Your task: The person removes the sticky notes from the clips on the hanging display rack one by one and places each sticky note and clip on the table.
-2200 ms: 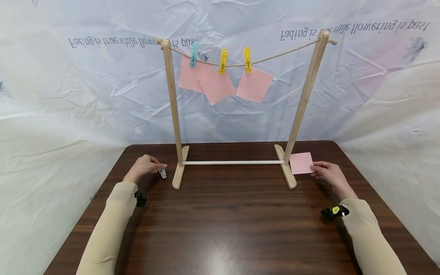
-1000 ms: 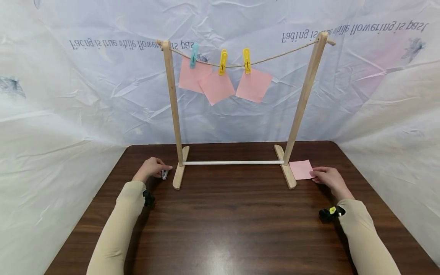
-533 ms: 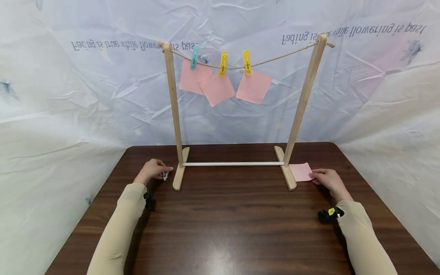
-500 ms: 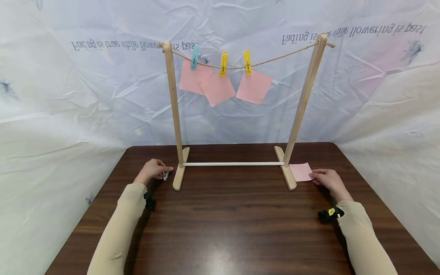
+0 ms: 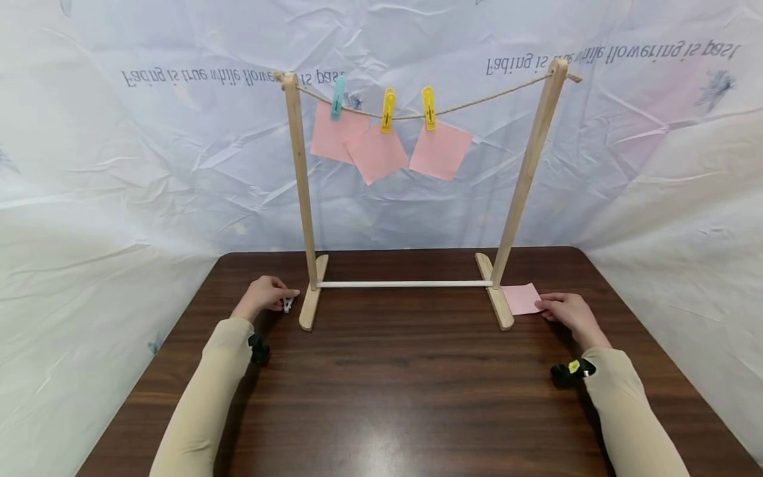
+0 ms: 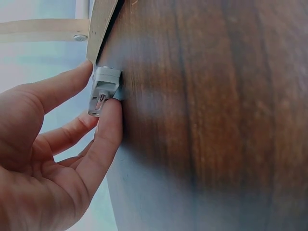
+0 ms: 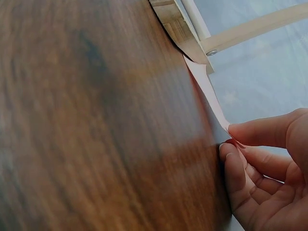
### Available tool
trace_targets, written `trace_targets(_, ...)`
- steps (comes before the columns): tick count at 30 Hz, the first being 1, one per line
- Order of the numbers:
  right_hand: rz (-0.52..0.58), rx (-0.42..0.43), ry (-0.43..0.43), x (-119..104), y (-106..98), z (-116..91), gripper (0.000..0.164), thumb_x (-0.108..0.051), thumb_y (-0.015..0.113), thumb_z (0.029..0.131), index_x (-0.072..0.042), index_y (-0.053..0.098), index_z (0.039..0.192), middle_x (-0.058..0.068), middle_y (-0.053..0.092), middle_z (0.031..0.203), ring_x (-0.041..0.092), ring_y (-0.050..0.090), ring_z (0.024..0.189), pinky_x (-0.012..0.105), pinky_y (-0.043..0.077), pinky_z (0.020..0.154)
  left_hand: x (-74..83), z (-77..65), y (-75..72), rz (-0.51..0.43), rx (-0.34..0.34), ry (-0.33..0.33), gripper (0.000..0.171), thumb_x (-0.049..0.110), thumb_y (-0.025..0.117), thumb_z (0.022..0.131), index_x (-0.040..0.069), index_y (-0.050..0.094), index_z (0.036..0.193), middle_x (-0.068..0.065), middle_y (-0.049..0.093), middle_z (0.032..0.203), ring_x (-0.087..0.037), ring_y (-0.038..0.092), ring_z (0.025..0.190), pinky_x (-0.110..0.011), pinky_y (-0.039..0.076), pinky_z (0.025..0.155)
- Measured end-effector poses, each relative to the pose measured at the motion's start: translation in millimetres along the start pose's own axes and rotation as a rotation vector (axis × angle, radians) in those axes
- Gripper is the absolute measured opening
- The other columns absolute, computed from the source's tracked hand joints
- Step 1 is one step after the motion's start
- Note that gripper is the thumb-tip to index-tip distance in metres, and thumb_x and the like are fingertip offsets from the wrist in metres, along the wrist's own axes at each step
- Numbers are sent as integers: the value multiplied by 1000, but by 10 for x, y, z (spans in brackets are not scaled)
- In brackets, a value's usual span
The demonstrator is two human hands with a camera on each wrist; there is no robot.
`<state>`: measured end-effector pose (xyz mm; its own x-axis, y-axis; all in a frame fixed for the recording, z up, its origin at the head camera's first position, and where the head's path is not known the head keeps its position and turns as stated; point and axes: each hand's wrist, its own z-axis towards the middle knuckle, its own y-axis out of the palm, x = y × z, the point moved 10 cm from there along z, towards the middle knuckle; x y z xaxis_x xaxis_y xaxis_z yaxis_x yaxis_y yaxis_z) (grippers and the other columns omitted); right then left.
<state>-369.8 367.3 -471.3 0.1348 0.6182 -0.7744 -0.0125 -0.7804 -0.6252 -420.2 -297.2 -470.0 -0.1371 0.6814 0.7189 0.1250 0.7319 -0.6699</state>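
My left hand (image 5: 262, 296) is low over the table at the left foot of the wooden stand. Its thumb and fingers hold a small pale-grey clothespin (image 6: 107, 79), which is close to the wood in the left wrist view. Over on the right, my right hand (image 5: 570, 313) pinches the near corner of a square pink paper sheet (image 5: 520, 299) between thumb and fingers. The sheet's far edge meets the stand's right foot (image 7: 180, 29), and it bends up slightly toward my fingertips in the right wrist view.
The wooden stand (image 5: 532, 165) carries a sagging rope (image 5: 477, 101). Three pink sheets hang there: one under a teal clothespin (image 5: 338, 98), the others under yellow clothespins (image 5: 387, 110). A white rod (image 5: 405, 284) joins its feet. A printed cloth (image 5: 405, 212) backs the dark table (image 5: 381, 371).
Since the oldest frame, my left hand has shifted right with the clothespin, closer to the stand. My right hand has lowered the pink sheet, which lies flatter. The last half second shows almost no motion.
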Motion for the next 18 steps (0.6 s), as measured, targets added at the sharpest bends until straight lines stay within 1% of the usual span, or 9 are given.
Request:
trace_targets(6, 0, 1, 1, 9, 2, 8, 52, -21, 61, 101, 20, 52, 133, 17, 71, 101, 5, 63, 71, 21, 53, 64, -12, -1, 5, 15, -1, -10, 45, 32, 75, 93, -6, 63, 114, -15, 61, 91, -18, 66, 66, -33, 59, 63)
trace_targets(12, 10, 3, -8, 10, 6, 25, 52, -20, 61, 101, 20, 51, 134, 23, 69, 107, 3, 62, 71, 20, 54, 64, -14, 4, 4, -2, -3, -9, 46, 30, 75, 93, -7, 61, 115, -16, 61, 91, -18, 66, 67, -33, 60, 64)
trace_targets(15, 15, 6, -6, 21, 3, 35, 53, -21, 62, 101, 19, 52, 133, 23, 69, 107, 3, 62, 71, 19, 54, 64, -27, 3, 5, -13, -8, -16, 44, 30, 75, 93, -6, 62, 114, -15, 60, 91, -18, 66, 67, -33, 60, 64)
trace_targets(18, 16, 11, -6, 35, -2, 43, 52, -21, 62, 101, 19, 53, 133, 20, 69, 105, 3, 62, 71, 19, 54, 64, -19, -13, 18, -17, -17, -9, 44, 30, 74, 94, -7, 61, 114, -16, 60, 90, -19, 65, 67, -33, 60, 64)
